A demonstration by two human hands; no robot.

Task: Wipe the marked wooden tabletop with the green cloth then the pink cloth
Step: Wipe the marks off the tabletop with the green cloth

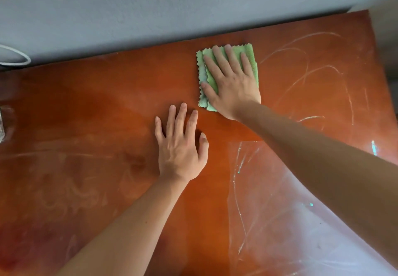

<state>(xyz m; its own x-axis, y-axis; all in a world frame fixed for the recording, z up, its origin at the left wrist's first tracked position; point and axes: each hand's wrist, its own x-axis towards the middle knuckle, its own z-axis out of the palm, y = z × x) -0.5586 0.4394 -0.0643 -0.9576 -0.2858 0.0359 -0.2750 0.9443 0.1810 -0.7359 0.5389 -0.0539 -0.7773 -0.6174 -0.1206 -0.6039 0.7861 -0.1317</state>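
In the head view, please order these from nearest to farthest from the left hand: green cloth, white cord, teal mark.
From the left hand:
1. green cloth, just up-right, under the right hand.
2. white cord, far left edge.
3. teal mark, far right.

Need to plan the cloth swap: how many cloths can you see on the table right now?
1. The green cloth lies flat near the table's far edge, under the right hand. No pink cloth shows; it may be out of frame.
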